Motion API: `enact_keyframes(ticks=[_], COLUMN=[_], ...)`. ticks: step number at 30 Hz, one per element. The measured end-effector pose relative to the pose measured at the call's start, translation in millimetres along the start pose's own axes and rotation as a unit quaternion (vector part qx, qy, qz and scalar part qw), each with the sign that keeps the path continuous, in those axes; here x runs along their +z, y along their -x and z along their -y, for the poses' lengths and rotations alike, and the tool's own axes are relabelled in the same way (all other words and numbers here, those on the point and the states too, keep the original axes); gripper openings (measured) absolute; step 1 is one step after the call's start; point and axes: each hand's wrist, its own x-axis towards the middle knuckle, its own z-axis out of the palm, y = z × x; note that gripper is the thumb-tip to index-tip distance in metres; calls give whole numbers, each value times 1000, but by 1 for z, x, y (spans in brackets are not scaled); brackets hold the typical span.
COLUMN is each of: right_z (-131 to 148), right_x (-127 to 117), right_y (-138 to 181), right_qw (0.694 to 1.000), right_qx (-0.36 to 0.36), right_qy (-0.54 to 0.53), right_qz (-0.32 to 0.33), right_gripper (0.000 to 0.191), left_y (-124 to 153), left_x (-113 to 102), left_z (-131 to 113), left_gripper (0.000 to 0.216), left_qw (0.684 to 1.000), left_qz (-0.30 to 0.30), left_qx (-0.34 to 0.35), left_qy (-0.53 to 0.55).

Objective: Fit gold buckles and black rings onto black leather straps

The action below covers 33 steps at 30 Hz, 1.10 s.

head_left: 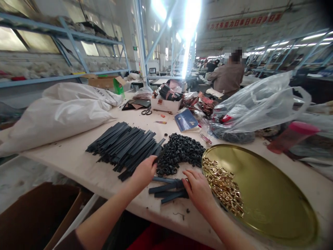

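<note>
My left hand [144, 170] is closed around a black strap strip [159, 157], whose end sticks up past the fingers. Behind it lies a broad pile of flat black strips [125, 144]. My right hand [199, 187] has its fingers bent together at the right ends of a few strips [166, 190] near the table edge; what the fingertips pinch is hidden. Between and beyond both hands spreads a heap of small black loops [180, 152]. Just right of my right hand, gold metal buckles [226, 187] lie in a round gold tray [273, 194].
A white sack [62, 111] covers the table's left side. Scissors [147, 111], a blue booklet [186, 119] and a white box [166, 105] stand farther back. At right are a clear plastic bag [255, 107] and a pink-lidded cup [292, 137]. A person [229, 74] sits beyond.
</note>
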Motion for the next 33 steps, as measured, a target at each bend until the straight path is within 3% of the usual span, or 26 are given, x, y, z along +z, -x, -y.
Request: enact_keyframes(ticks=[2, 4, 6, 9, 13, 23, 29, 33], right_z=[-4, -6, -6, -3, -6, -42, -7, 10], right_x=[-5, -6, 1, 17, 26, -6, -7, 6], right_y=[-12, -29, -44, -61, -65, -50, -78, -95], right_qw=[999, 997, 995, 991, 986, 966, 981, 979], right_qx=[32, 57, 69, 87, 96, 94, 14, -9], right_qy=[7, 17, 27, 41, 52, 120, 122, 121], right_qz=[23, 52, 72, 95, 126, 207, 151, 166], right_gripper=[25, 23, 18, 13, 9, 6, 15, 11], left_y=[23, 44, 57, 64, 62, 53, 51, 52], left_x=[4, 10, 16, 23, 28, 28, 29, 25], left_z=[-13, -22, -27, -25, -16, -18, -13, -12], left_gripper=[26, 34, 34, 26, 28, 27, 23, 24], left_qw=[975, 885, 799, 747, 720, 700, 692, 689], left_qz=[98, 173, 195, 188, 200, 223, 197, 185], left_qx=[-45, -120, -177, -220, -253, -238, -254, -255], left_qy=[194, 416, 540, 599, 615, 635, 647, 653])
